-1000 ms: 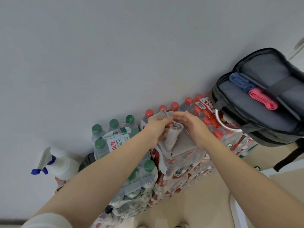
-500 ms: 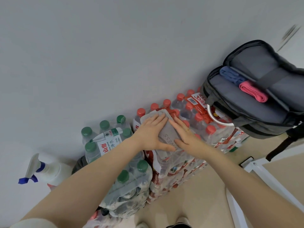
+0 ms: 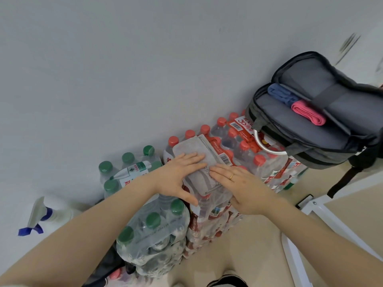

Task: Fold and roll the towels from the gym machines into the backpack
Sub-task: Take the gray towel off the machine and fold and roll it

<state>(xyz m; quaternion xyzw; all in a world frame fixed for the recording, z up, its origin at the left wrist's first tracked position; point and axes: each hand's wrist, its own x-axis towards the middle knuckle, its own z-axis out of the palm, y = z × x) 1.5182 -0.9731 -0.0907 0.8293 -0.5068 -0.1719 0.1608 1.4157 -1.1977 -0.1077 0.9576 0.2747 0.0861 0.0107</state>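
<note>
A grey towel (image 3: 191, 147) lies folded flat on top of a shrink-wrapped pack of red-capped water bottles (image 3: 244, 146). My left hand (image 3: 179, 175) rests palm down on its left part, fingers spread. My right hand (image 3: 238, 183), with a ring on one finger, presses flat on its near right part. Neither hand grips the cloth. To the right, a grey backpack (image 3: 306, 141) lies unzipped on the same packs. Inside it sit a rolled blue towel (image 3: 279, 96) and a rolled pink towel (image 3: 306, 113), side by side.
Packs of green-capped bottles (image 3: 153, 228) stand left of the red ones against a plain white wall. A white spray bottle with a blue trigger (image 3: 39, 216) is at far left. A white metal frame (image 3: 323, 222) stands on the beige floor at right.
A second ago both hands pinched the bunched towel at its top. It now lies folded flat, and both hands have opened and press down on it.
</note>
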